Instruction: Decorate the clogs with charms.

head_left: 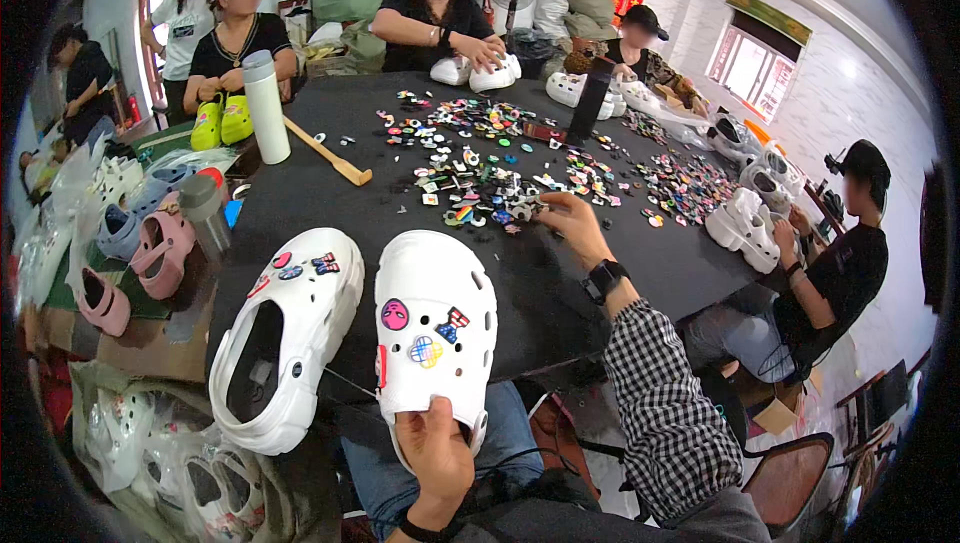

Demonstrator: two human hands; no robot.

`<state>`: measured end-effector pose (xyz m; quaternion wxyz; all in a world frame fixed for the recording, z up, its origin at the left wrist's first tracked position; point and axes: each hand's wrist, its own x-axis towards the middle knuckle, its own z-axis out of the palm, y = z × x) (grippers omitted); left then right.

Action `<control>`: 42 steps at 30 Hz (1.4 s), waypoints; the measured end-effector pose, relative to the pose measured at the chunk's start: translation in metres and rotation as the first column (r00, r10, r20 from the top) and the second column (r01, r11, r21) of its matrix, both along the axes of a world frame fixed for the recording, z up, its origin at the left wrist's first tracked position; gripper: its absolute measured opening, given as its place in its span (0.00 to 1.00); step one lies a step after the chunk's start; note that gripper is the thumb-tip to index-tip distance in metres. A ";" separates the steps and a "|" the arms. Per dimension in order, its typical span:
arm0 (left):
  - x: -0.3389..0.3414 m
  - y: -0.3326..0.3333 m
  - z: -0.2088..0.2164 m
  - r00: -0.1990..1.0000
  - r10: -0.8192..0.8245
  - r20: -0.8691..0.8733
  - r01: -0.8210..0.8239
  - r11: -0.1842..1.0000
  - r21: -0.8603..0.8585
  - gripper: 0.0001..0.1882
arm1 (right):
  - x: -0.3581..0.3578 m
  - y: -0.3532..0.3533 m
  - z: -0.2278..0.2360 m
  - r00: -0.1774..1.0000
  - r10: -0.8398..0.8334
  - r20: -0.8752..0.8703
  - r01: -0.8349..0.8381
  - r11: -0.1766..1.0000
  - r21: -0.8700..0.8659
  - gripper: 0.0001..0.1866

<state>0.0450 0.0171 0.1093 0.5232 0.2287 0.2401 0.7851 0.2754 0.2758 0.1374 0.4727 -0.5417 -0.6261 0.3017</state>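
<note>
One white clog (316, 328) sits at the black table's (345, 193) near edge, a second clog (440, 283) bearing four visible charms (395, 314) is clamped in the left hand (438, 453), and the right hand (578, 228), well apart, meets loose charms (480, 183), grip unclear.

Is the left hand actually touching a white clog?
Touching. The head view shows the left hand gripping a white clog by its opening's edge, thumb on top.

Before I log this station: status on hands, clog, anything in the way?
Left hand gripping white clog at its opening. Right hand at charm pile, grip unclear. Possible snag: thin tether toward second white clog.
</note>
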 end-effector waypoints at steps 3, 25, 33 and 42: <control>-0.001 0.000 0.002 1.000 -0.005 -0.006 0.005 1.000 0.005 0.20 | -0.004 -0.016 0.020 0.990 0.071 -0.125 -0.067 0.997 0.036 0.12; -0.001 -0.005 -0.012 0.993 -0.081 -0.090 0.075 0.995 -0.068 0.26 | -0.103 -0.215 0.036 0.905 0.366 0.218 -0.411 0.883 0.226 0.12; -0.002 -0.006 -0.017 0.994 -0.104 -0.044 0.105 0.994 0.006 0.24 | -0.112 -0.220 0.040 0.919 0.320 0.229 -0.365 0.911 0.193 0.12; 0.000 -0.006 -0.015 0.993 -0.078 -0.084 0.079 0.997 0.002 0.24 | -0.116 -0.222 0.041 0.905 0.305 0.298 -0.368 0.911 0.187 0.10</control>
